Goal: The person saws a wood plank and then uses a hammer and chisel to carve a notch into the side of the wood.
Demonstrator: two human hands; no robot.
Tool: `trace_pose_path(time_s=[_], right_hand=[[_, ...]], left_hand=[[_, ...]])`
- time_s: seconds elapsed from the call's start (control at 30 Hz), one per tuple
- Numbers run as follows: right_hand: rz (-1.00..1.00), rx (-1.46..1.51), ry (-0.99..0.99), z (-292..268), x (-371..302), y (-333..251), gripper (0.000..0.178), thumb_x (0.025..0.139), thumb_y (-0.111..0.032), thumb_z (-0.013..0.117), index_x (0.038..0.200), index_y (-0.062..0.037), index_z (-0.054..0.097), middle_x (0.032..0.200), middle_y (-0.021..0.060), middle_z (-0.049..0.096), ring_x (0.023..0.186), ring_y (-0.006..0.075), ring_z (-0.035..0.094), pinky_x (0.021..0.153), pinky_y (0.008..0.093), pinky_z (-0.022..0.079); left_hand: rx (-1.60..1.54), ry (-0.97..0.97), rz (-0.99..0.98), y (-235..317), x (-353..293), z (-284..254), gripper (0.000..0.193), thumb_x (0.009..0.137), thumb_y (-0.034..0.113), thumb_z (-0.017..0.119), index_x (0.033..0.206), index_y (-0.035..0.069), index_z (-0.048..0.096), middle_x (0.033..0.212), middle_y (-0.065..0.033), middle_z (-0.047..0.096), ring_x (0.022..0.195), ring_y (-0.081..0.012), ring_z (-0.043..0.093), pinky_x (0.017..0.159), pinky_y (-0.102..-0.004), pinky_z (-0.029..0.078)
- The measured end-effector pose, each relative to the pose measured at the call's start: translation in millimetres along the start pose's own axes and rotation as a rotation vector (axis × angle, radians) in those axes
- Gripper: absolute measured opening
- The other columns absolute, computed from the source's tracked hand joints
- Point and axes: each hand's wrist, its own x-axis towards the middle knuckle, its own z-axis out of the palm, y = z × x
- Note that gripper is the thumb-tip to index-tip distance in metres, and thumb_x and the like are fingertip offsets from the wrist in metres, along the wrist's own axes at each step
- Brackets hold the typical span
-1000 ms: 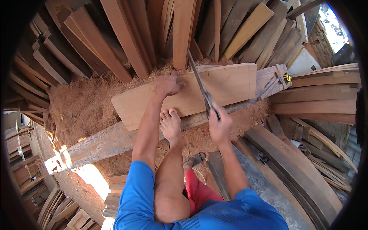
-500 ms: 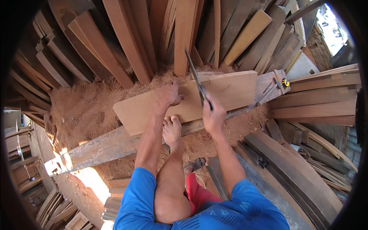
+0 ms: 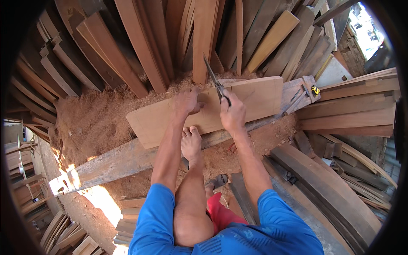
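Observation:
My right hand (image 3: 233, 114) is closed round the black handle of a handsaw (image 3: 217, 85). The narrow-looking blade lies across the far edge of a thick pale-brown board (image 3: 259, 95) and points away from me. To the left, my left hand (image 3: 188, 102) grips the board's far edge, its fingers curled there and the thumb lying on top. My bare foot (image 3: 191, 140) presses on the near part of the board. Under it runs a long worn plank (image 3: 106, 170).
A yellow tape measure (image 3: 315, 90) and a few slim tools lie at the plank's right end. Heaped sawdust (image 3: 93, 114) covers the ground at left. Leaning timber (image 3: 144, 42) lines the far side; more boards (image 3: 348, 119) are stacked at right.
My right hand has pushed the saw away from me and slightly left along its cut line. The left hand and foot have stayed in place on the board.

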Motion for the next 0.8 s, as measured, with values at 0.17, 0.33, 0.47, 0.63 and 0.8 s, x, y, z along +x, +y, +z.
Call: trace_pose_path(time_s=[0.17,0.33,0.47,0.63,0.8], right_hand=[[0.117,0.15,-0.097,-43.8,-107.4,5.4,0.027,0.104,-0.009,0.063,0.128,0.0033,0.069,0.092,0.0146,0.073,0.078,0.0217,0.07,0.071,0.0381,0.056],[-0.119,0.052,-0.018,-43.6,-116.5,5.2,0.027,0.104,-0.008,0.063,0.125,0.0082,0.069,0.095,0.0158,0.074,0.077,0.0226,0.07,0.07,0.0378,0.055],[0.105,0.086,-0.041,-2.8,-9.5,-7.1,0.029,0.101,-0.008,0.064,0.128,0.0011,0.07,0.105,0.0277,0.073,0.094,0.0428,0.074,0.08,0.0449,0.057],[0.062,0.115,-0.084,-52.3,-126.1,1.1,0.03,0.104,-0.008,0.062,0.131,0.0047,0.068,0.09,0.0125,0.069,0.078,0.0169,0.065,0.072,0.0334,0.053],[0.039,0.083,-0.035,-34.5,-109.5,4.1,0.028,0.105,-0.009,0.062,0.128,0.0032,0.07,0.089,0.0123,0.072,0.076,0.0167,0.065,0.071,0.0344,0.053]], left_hand=[[-0.023,-0.023,-0.047,-32.1,-4.5,0.2,0.078,0.082,0.054,0.085,0.143,0.014,0.058,0.132,-0.0208,0.07,0.126,-0.0382,0.067,0.104,-0.0523,0.054],[0.021,0.067,-0.045,-27.7,-7.3,8.3,0.074,0.084,0.053,0.084,0.141,0.013,0.059,0.131,-0.0193,0.071,0.126,-0.0384,0.066,0.104,-0.0531,0.054],[0.013,0.053,0.025,-9.3,-6.5,9.3,0.074,0.083,0.056,0.083,0.139,0.013,0.059,0.127,-0.021,0.071,0.124,-0.041,0.067,0.101,-0.0554,0.054],[-0.045,0.022,-0.034,-30.5,-8.5,1.3,0.074,0.081,0.056,0.085,0.137,0.013,0.06,0.126,-0.0219,0.072,0.122,-0.042,0.067,0.101,-0.0561,0.054],[0.077,0.082,-0.011,-21.3,-14.6,15.2,0.074,0.081,0.058,0.085,0.133,0.01,0.061,0.118,-0.0188,0.075,0.115,-0.0378,0.072,0.097,-0.0529,0.055]])
